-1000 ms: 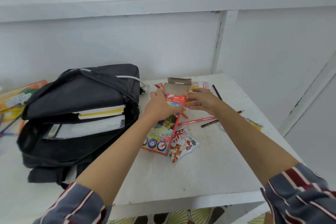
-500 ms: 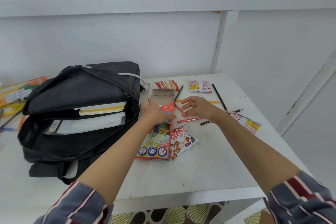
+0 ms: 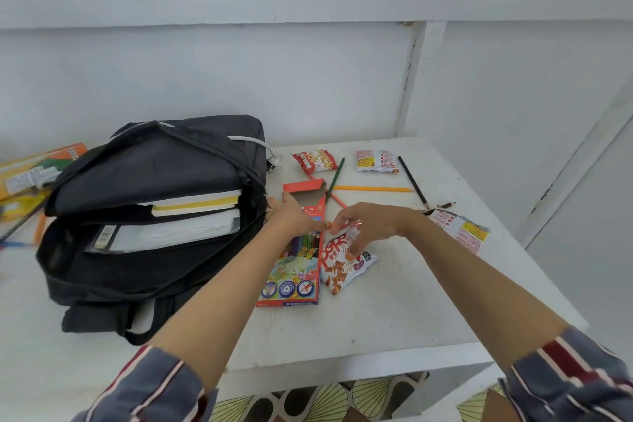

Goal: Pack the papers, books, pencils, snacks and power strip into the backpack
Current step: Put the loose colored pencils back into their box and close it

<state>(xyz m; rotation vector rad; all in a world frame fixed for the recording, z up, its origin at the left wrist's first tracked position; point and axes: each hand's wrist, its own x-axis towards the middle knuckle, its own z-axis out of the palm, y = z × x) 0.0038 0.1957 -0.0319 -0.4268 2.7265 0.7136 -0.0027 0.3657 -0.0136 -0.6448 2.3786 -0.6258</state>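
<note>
Two bare hands are meeting over a pencil box that is lying flat on a white table. The left hand is pressing the box down with fairly flat fingers, just short of its open flap. A second ago both hands were holding this box raised off the table, so it has since been laid down.

The right hand is hovering just beside the left, fingers spread and loosely bent. Its fingertips are coming down on a red pencil next to the box, but whether they have closed on it cannot be told. Its thumb is touching a snack packet lying under the hand, against the box.

Beyond the hands, a green pencil, an orange pencil and a black pencil are lying loose, with more snack packets farther out. Left of the left hand, the black backpack is sitting open, with books and papers already inside.

The person seems to be starting to gather loose pencils into the box. Pencils and snacks are all still waiting outside the backpack.
</note>
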